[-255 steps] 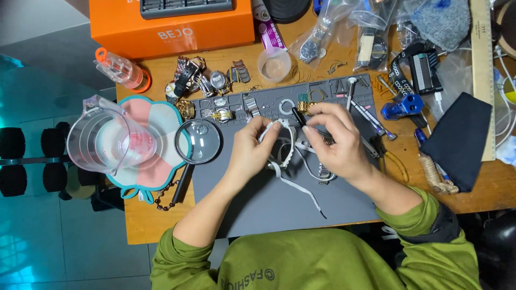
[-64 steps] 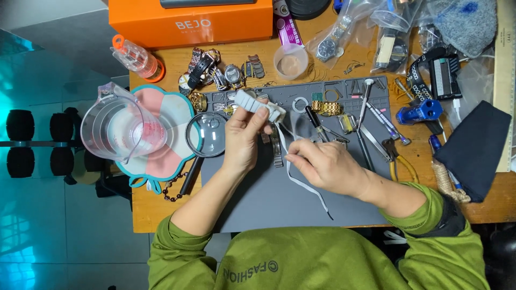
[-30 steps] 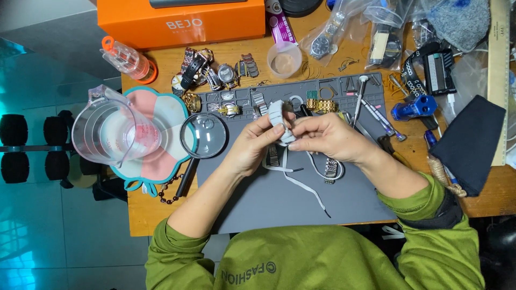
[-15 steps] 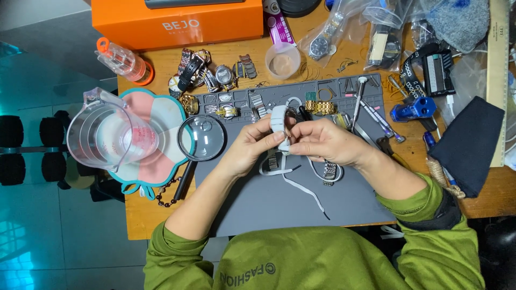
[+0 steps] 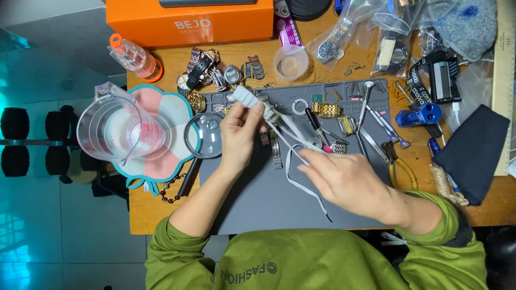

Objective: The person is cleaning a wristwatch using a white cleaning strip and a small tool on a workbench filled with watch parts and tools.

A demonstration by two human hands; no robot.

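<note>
- Head view, nearest the wearer: two green sleeves point(image 5: 301, 263) are seen, and from them the two hands reach out over a grey work mat point(image 5: 258, 198) laid on the wooden desk point(image 5: 148, 215).
- The right hand point(image 5: 349, 180) is held just above the mat, its grip loosely curled; whether anything is pinched in it cannot be told.
- One loose white strap point(image 5: 303, 182) trails from under that hand down across the mat.
- The left hand point(image 5: 239, 131) is raised further out, its grip clamped on a white watch piece point(image 5: 252, 101), held tilted above the mat's upper left part.
- Compared with half a second before, the hands have been drawn apart: then both were closed together on the piece at the mat's centre, now it is carried by the left hand alone. The joint fitting step appears to have been let go, as a judgement only.
- One magnifying glass point(image 5: 207, 137) lies just left of the left hand, beside one clear measuring jug point(image 5: 118, 129) on one flower-shaped coaster point(image 5: 166, 161).
- Several tools lie on the mat's right half, among them one pink-tipped screwdriver point(image 5: 317, 126).
- Further off, a cluster of about five watches point(image 5: 215, 75) is counted, then one small round tub point(image 5: 291, 62) and one spray bottle point(image 5: 134, 56).
- Farthest, one orange box point(image 5: 188, 21) stands at the desk's back edge.
</note>
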